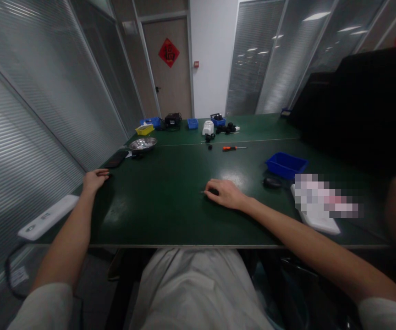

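Observation:
My right hand (226, 194) rests on the green table (156, 201), its fingers wrapped round a small black object (213, 191) with a thin metal tip pointing left. It looks like a small screwdriver. On the left, my left hand (96, 179) lies near the table's edge, fingers pointing right, close to a dark flat object (117, 159); what lies under its fingertips, if anything, is too dark to tell. An orange and black screwdriver (230, 148) lies beyond my right hand.
A blue tray (286, 166), a black mouse (272, 183) and a white pad (318, 220) are at the right. A white power strip (48, 217) lies front left. Farther back stand a metal bowl (143, 145), a yellow tray (145, 130) and a white device (208, 128).

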A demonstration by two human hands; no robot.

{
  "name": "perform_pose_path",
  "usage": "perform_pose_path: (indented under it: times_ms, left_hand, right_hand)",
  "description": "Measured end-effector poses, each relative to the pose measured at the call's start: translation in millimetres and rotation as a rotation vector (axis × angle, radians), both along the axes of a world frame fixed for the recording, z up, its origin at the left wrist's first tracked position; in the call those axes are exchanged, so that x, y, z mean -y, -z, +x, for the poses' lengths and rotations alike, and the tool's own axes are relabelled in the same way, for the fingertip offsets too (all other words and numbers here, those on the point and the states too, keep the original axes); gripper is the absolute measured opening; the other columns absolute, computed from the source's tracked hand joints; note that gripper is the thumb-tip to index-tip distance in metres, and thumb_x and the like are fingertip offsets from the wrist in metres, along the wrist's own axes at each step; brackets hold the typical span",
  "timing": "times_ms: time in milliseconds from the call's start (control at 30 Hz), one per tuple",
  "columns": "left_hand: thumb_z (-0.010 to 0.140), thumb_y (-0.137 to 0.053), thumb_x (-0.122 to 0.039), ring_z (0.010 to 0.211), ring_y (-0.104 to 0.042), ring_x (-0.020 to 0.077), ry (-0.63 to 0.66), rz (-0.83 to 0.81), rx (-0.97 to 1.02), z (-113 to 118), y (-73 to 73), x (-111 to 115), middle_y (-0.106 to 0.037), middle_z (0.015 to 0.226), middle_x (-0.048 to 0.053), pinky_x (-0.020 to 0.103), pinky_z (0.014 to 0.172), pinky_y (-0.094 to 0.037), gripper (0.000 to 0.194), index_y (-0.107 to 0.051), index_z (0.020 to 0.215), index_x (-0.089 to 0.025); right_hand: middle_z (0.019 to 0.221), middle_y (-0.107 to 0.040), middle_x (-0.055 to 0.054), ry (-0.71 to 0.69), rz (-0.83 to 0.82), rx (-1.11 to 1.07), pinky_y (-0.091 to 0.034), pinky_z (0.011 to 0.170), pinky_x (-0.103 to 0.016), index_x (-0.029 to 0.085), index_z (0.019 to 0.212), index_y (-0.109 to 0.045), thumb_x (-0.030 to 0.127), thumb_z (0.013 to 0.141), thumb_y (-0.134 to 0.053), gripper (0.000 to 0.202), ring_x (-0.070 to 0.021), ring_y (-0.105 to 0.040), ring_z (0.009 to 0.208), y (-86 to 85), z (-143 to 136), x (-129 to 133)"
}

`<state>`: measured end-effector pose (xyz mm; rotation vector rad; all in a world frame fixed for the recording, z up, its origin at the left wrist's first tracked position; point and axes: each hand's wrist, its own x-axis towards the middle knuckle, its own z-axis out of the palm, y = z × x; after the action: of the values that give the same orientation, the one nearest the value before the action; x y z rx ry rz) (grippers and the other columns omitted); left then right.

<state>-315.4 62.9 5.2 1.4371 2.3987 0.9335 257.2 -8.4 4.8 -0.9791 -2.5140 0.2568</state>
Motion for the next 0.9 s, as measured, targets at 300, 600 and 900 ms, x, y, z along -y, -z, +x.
perform_pose_path:
  times_ms: [300,600,900]
  left_hand:
    - [0.087,-0.071,-0.017,0.082,-0.059,0.0147,0.022,-0.045,-0.248,0,-2.0,11,-0.072,0.084,0.001,0.022,0.082,-0.041,0.026,-0.077,0.111,-0.010]
    - [0.084,-0.063,-0.013,0.088,-0.057,0.0229,0.037,-0.053,-0.485,26,-6.5,13,-0.067,0.085,0.011,0.028,0.084,-0.041,0.023,-0.076,0.102,-0.007]
    - [0.091,-0.059,-0.021,0.091,-0.056,0.0233,0.098,-0.075,-0.322,27,-13.0,23,-0.065,0.088,0.012,0.029,0.080,-0.036,0.027,-0.070,0.105,-0.001]
  right_hand:
    - [0.099,-0.070,-0.003,0.014,-0.002,0.007,-0.037,0.069,-0.027,0.022,0.101,-0.067,0.035,0.099,-0.056,0.017,-0.0155,-0.062,0.080,-1.0,0,0]
    - [0.099,-0.070,-0.003,0.005,-0.011,0.005,-0.038,0.070,-0.027,0.022,0.101,-0.068,0.034,0.098,-0.057,0.016,-0.0157,-0.062,0.080,-1.1,-1,0]
    - [0.099,-0.069,-0.003,0.012,0.014,0.009,-0.037,0.070,-0.027,0.022,0.101,-0.067,0.034,0.099,-0.057,0.017,-0.0155,-0.062,0.081,-0.5,-1,1]
